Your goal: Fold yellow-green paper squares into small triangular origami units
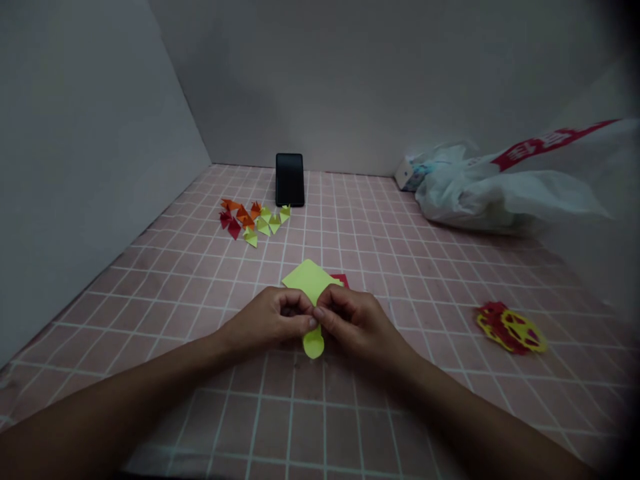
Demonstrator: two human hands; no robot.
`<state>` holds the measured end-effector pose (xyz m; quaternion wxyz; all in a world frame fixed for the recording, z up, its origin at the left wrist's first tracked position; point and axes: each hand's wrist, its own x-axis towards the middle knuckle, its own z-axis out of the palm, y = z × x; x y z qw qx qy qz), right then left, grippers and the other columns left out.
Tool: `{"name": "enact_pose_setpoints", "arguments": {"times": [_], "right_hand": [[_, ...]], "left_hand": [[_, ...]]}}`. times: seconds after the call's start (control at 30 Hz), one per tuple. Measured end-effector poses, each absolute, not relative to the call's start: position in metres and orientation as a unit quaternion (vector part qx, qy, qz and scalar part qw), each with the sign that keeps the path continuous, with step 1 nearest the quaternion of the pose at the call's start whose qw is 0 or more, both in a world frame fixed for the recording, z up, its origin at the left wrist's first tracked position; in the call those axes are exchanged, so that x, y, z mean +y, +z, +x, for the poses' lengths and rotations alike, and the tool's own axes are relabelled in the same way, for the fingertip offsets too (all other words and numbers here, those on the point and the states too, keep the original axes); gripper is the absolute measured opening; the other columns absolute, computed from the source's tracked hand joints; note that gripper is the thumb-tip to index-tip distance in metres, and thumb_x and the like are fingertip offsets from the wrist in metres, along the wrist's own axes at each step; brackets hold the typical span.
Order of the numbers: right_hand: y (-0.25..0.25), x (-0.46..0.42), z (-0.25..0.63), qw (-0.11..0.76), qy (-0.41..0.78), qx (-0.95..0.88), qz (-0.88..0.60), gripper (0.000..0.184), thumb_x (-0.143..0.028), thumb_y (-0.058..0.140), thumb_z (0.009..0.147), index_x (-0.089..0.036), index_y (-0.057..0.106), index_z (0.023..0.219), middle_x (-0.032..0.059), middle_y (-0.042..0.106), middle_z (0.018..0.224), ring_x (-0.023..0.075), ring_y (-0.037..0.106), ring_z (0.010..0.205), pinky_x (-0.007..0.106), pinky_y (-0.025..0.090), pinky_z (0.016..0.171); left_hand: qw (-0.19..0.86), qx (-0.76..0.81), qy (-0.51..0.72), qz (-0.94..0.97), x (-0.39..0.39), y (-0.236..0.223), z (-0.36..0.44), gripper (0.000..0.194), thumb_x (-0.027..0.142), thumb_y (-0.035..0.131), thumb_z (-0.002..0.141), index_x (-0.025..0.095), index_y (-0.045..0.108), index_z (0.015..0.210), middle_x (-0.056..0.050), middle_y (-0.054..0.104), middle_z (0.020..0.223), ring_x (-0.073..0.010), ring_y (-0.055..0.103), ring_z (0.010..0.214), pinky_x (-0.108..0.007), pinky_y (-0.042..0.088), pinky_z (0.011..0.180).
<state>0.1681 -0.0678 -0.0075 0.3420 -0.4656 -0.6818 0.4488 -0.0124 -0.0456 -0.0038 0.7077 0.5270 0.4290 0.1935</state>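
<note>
Both my hands meet near the middle of the table, fingertips almost touching. My left hand (293, 313) pinches a small yellow-green piece of folded paper (313, 345) from the left, and my right hand (347, 315) pinches it from the right. Its rounded lower end hangs below my thumbs; the upper part is hidden by my fingers. Just beyond lies a stack of yellow-green paper sheets (307, 275), turned cornerwise. A red paper sheet (341, 279) peeks out at its right side, behind my right hand.
Several small folded paper pieces (245, 217) in red, orange and yellow-green lie at the back left. A black phone (290, 180) leans upright behind them. Red and yellow paper cut-outs (511, 329) lie right. A white plastic bag (480, 193) and a tissue box (406, 175) sit at the back right.
</note>
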Motion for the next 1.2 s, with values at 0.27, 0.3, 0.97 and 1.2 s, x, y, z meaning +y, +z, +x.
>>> {"name": "enact_pose_setpoints", "arguments": {"times": [0.27,0.3,0.97,1.2], "right_hand": [[-0.005,-0.070,0.169,0.350,0.392,-0.716,-0.460,0.023,-0.022,0.054,0.088,-0.019,0.050,0.066,-0.0021,0.051,0.061,0.0109,0.044,0.055,0.025,0.032,0.053],[-0.005,-0.070,0.169,0.350,0.392,-0.716,-0.459,0.023,-0.022,0.053,0.088,-0.019,0.050,0.066,-0.0020,0.051,0.061,0.0109,0.044,0.055,0.025,0.032,0.053],[-0.011,-0.069,0.158,0.359,0.746,-0.376,-0.417,0.028,-0.032,0.073,0.074,-0.021,0.048,0.083,-0.0054,0.061,0.057,0.0072,0.052,0.042,0.019,0.041,0.044],[-0.010,-0.071,0.154,0.382,0.703,-0.383,-0.461,0.025,-0.031,0.070,0.075,-0.020,0.048,0.076,-0.0045,0.060,0.054,0.0072,0.052,0.040,0.018,0.039,0.040]], "left_hand": [[0.703,0.426,0.195,0.535,-0.047,-0.006,-0.012,0.019,0.031,0.070,0.072,0.016,0.059,0.073,0.003,0.055,0.066,-0.0091,0.050,0.057,-0.020,0.036,0.053],[0.712,0.426,0.197,0.523,-0.047,-0.007,-0.012,0.019,0.031,0.070,0.072,0.016,0.059,0.073,0.003,0.055,0.066,-0.0089,0.050,0.056,-0.020,0.036,0.053],[0.640,0.464,0.328,0.518,-0.051,-0.001,-0.010,0.020,0.031,0.069,0.073,0.016,0.056,0.070,0.003,0.059,0.063,-0.0105,0.053,0.058,-0.022,0.039,0.057],[0.630,0.453,0.335,0.535,-0.052,-0.001,-0.009,0.018,0.032,0.068,0.077,0.016,0.060,0.073,0.002,0.061,0.068,-0.0115,0.055,0.064,-0.023,0.043,0.063]]}}
